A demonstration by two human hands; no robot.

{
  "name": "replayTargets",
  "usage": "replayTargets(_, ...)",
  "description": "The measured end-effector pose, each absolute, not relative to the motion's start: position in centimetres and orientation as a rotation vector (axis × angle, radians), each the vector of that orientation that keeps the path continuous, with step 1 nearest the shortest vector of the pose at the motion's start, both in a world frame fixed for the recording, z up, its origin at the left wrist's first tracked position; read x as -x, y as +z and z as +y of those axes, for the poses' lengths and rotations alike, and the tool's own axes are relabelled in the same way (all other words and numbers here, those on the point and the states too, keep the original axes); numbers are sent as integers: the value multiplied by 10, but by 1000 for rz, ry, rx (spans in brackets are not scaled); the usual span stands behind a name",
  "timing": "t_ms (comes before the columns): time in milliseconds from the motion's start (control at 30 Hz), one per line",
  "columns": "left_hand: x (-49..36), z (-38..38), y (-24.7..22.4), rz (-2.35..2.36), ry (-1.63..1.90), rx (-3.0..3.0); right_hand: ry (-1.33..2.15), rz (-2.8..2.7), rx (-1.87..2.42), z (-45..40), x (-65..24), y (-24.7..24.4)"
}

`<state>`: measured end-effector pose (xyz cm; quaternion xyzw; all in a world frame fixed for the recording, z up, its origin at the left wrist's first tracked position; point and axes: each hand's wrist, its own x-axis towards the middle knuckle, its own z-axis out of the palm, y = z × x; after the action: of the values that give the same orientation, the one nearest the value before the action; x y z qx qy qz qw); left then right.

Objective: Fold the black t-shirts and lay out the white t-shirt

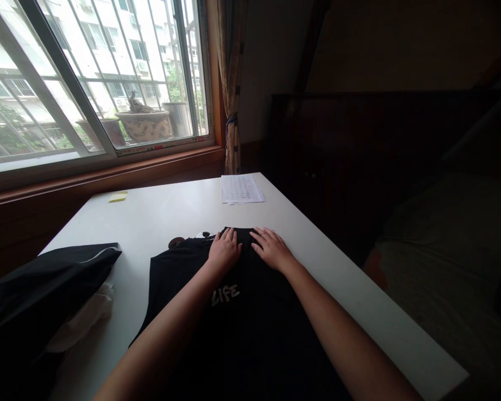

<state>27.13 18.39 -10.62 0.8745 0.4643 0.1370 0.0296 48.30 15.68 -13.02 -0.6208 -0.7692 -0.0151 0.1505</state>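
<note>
Garment [250, 328], black and pale-lettered (the print [225, 295] seems to read "Life"), lies spread on the white table [150, 217] before me. My left hand [226, 248] and right hand [271, 248] rest flat on it near its far edge, side by side but apart, fingers extended and clasping nothing. Sheets of paper [241, 189] lie beyond them, a yellow pad [118, 197] sits toward the window [133, 83], and a dark heap of cloth [54, 278] lies at my left.
</note>
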Motion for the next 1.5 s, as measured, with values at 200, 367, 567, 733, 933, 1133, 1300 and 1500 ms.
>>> replayTargets(200,-266,180,-112,1508,360,-2679,-12,-2248,1841,155,-482,-127)
replayTargets(367,-262,184,-117,1485,327,-2698,32,-2295,1871,152,-484,-125)
replayTargets(567,-259,189,-115,1442,322,-2694,74,-2308,1880,149,-485,-123)
replayTargets(733,-256,192,-113,1364,332,-2673,77,-2304,1887,148,-484,-120)
replayTargets(933,-236,204,-97,1198,365,-2627,84,-2306,1879,148,-484,-118)
replayTargets(1133,-180,193,-68,1319,520,-2545,147,-2320,1902,147,-485,-115)
replayTargets(1300,-118,145,-82,1453,443,-2618,148,-2331,1899,147,-485,-116)
replayTargets(1500,-72,94,-119,1543,221,-2674,96,-2350,1904,148,-485,-116)
